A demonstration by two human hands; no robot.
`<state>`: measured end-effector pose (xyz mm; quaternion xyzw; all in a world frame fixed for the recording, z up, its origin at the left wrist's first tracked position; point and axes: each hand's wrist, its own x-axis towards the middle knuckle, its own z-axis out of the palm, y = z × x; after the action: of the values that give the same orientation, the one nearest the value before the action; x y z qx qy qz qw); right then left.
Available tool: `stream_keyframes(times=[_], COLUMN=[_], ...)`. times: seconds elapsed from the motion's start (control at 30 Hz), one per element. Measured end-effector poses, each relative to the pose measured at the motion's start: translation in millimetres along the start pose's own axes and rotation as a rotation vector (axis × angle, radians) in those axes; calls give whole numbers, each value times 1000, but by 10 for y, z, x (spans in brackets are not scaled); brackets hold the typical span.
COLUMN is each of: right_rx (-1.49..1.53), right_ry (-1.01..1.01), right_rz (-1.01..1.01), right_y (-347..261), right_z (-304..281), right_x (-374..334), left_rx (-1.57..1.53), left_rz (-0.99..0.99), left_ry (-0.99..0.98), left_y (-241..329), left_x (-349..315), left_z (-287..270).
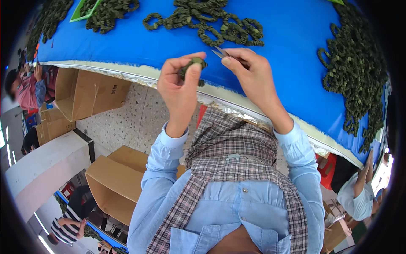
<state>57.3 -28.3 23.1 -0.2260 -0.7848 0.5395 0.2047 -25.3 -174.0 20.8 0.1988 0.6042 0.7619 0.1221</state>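
Left hand (177, 86) grip pinches green ring (198, 62). Right hand (256, 72) grip holds pointy metal tool (220, 51). Maybe trimming step; next needs steady ring, tip brought close.

no text readable for sure. only marking: small dark print (114, 89) on the side of the open brown cardboard box (91, 99) at upper left, turned sideways, too small.

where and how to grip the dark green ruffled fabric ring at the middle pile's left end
Likely pinch the ring by its left rim, coming from the left: that edge lies free on the blue table cover, and the open middle should admit a fingertip, while other green ruffled rings crowd its right side.
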Motion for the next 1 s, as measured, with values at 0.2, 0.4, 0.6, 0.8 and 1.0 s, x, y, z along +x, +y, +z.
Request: stream_keyframes(times=[0.2, 0.4, 0.6, 0.8, 1.0], right_rx=[-449, 248, 597, 865, 698], right_ry=[-127, -233, -314, -256, -182], right_rz=[-446, -210, 192, 308, 292], right_y=[152, -168, -37, 26, 60], right_z=[497, 186, -302, -822, -957], right_x=[512, 157, -194, -332, -459], left_rx=[-7, -81, -256, -127, 190], left_rz=[34, -39, -340, -344, -146], left_ry=[128, -13, -309, -516, -574], left_y=[31, -13, 42, 112, 88], left_x=[51, -18, -121, -112, -191], left_z=[-320, -143, 237, 418, 657])
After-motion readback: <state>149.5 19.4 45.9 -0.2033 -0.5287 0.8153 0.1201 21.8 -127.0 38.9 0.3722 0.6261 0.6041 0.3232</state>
